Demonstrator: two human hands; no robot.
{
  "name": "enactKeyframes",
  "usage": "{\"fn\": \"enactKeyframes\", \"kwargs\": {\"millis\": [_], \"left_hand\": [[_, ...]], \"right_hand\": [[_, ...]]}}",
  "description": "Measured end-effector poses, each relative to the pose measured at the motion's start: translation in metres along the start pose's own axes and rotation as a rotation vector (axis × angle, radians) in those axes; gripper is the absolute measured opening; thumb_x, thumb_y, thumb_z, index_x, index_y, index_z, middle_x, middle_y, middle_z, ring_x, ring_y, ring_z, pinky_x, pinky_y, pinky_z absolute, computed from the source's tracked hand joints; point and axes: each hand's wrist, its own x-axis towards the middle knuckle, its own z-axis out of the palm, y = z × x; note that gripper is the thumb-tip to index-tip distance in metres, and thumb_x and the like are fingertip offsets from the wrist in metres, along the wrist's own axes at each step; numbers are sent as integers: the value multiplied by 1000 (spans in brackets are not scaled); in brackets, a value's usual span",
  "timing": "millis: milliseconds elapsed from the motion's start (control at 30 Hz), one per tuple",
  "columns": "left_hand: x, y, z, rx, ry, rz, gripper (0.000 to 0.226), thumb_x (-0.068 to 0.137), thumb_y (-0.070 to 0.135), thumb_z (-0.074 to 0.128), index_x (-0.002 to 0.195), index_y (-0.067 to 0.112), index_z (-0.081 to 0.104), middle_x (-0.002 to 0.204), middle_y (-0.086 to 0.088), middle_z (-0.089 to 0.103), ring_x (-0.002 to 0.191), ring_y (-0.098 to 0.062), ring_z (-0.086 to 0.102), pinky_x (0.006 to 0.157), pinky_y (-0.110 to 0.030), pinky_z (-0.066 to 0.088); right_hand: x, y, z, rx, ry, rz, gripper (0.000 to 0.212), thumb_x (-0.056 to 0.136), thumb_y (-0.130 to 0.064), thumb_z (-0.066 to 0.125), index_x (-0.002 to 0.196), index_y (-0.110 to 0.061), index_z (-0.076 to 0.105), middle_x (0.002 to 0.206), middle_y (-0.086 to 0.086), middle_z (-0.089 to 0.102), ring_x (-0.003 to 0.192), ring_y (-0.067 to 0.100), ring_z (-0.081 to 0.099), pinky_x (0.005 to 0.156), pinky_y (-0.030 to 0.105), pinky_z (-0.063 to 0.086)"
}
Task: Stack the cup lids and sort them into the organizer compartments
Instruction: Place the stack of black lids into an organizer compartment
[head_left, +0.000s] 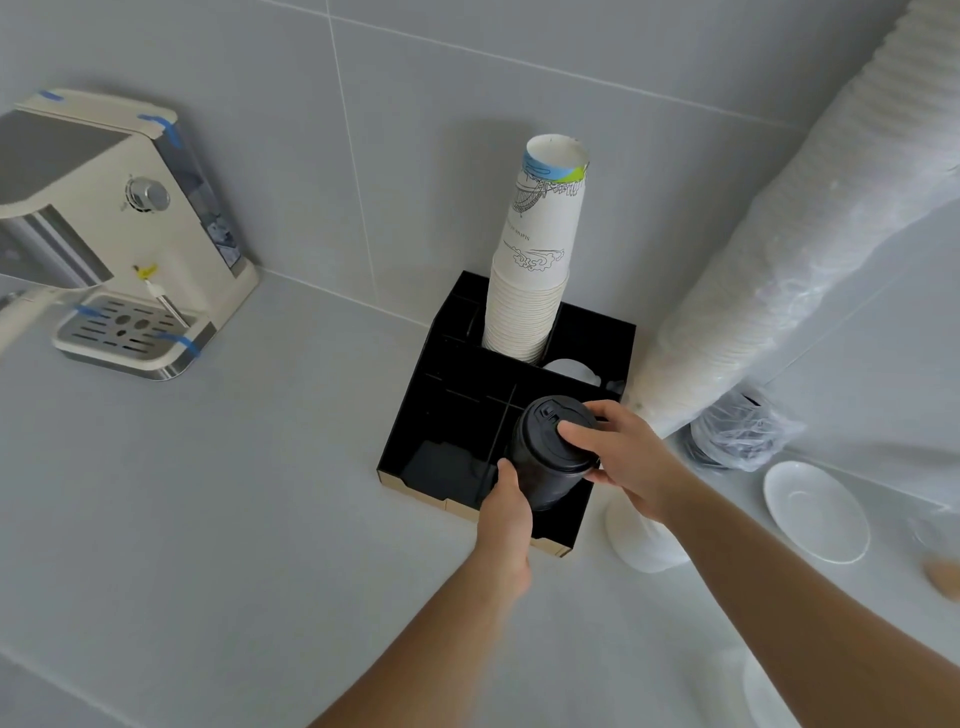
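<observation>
Black cup lids (553, 452), stacked in a tilted column, sit between both hands over the front right compartment of the black organizer (415, 431). The left hand (506, 514) cups the lower side of the stack, its fingers (505, 467) curled against it; the right hand (626, 457) clamps the top, thumb pressed on the uppermost lid, other fingers (605, 410) wrapped behind. Farther back, a tall stack of paper cups (537, 249) stands in a rear compartment. A white saucer (815, 512) lies on the surface to the right, a coffee machine (114, 228) far left.

head view, looking down, near organizer (415, 415)
</observation>
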Motion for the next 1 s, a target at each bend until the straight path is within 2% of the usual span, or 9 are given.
{"fn": "enactKeyframes", "kwargs": {"millis": [400, 600, 733, 867, 1000], "left_hand": [[9, 7, -1, 28, -9, -16, 65, 96, 57, 32, 145, 15, 39, 150, -6, 44, 140, -23, 36, 115, -37, 26], [8, 10, -3, -17, -18, -25, 63, 97, 57, 30, 144, 16, 40, 150, -6, 44, 139, -21, 37, 114, -35, 27], [5, 11, -2, -52, -11, -37, 65, 98, 55, 32, 147, 13, 35, 151, -8, 41, 140, -22, 36, 114, -35, 28], [1, 14, 1, -76, -6, -49, 64, 98, 52, 32, 148, 12, 33, 152, -10, 40, 141, -23, 34, 115, -36, 27], [0, 16, 2, -86, -10, -58, 62, 98, 53, 32, 146, 13, 36, 150, -9, 43, 140, -24, 37, 114, -35, 28]], "right_hand": [[3, 5, 1, -32, 10, -30, 29, 85, -29, 73, 111, -23, 62, 111, 4, 73, 103, 23, 69, 86, 38, 57], [2, 12, 4, -60, 13, -72, 23, 86, -28, 72, 106, -22, 63, 105, 2, 74, 100, 23, 70, 92, 46, 58], [10, 9, 3, -111, -3, -121, 24, 84, -31, 74, 106, -25, 65, 102, 1, 76, 97, 20, 72, 88, 42, 60], [16, 4, -1, -107, -54, -107, 24, 87, -26, 72, 110, -21, 65, 100, 3, 77, 94, 21, 73, 74, 27, 57], [20, -1, -5, -64, -67, -56, 25, 88, -23, 72, 111, -19, 66, 104, 6, 76, 94, 20, 72, 74, 28, 56]]}}
